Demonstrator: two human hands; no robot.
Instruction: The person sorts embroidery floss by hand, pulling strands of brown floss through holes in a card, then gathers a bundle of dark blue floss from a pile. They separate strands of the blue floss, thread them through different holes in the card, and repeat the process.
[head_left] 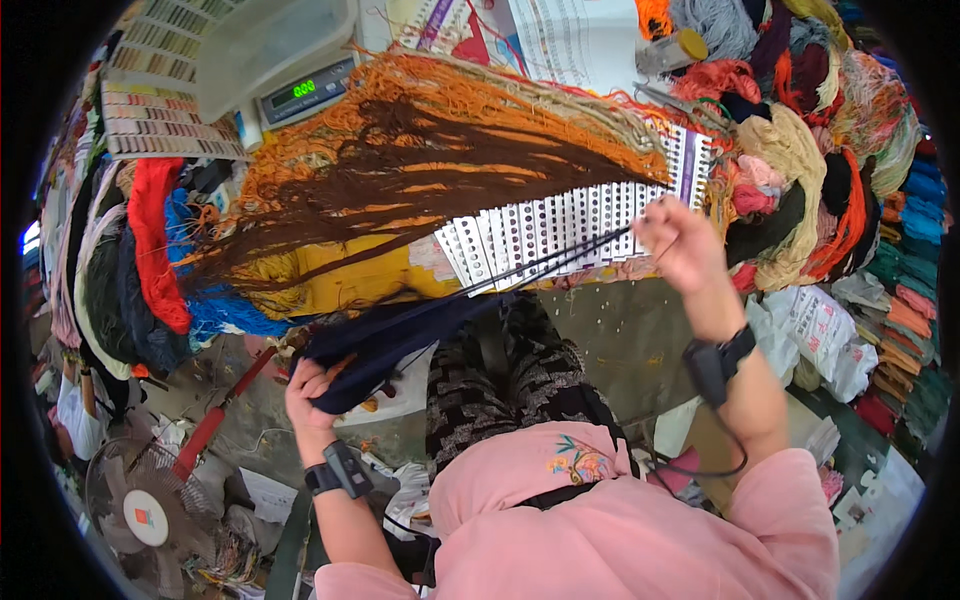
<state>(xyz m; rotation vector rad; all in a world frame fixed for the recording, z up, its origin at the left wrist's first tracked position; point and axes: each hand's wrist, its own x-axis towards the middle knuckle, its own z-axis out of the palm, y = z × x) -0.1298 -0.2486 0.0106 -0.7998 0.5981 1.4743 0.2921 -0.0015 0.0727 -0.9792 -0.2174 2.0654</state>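
Observation:
A dark navy hank of yarn [385, 345] is stretched slantwise in front of me. Its thick, loose part is gripped by my left hand [312, 393], low on the left. Thin strands run up to my right hand [685, 250], whose fingers are pinched on their far end. Just beyond that hand lies a row of white punched cards [560, 235] with dark holes. Long brown threads [440, 160] fan leftward from near the right-hand cards, over a layer of orange threads [390, 85].
At the back stand a digital scale [305, 92] and a clear plastic tub [275, 45]. Coloured yarn hanks [155, 240] hang on the left, and more yarn [790, 160] is piled on the right. A standing fan [150, 515] is at lower left; plastic bags [815, 335] lie at right.

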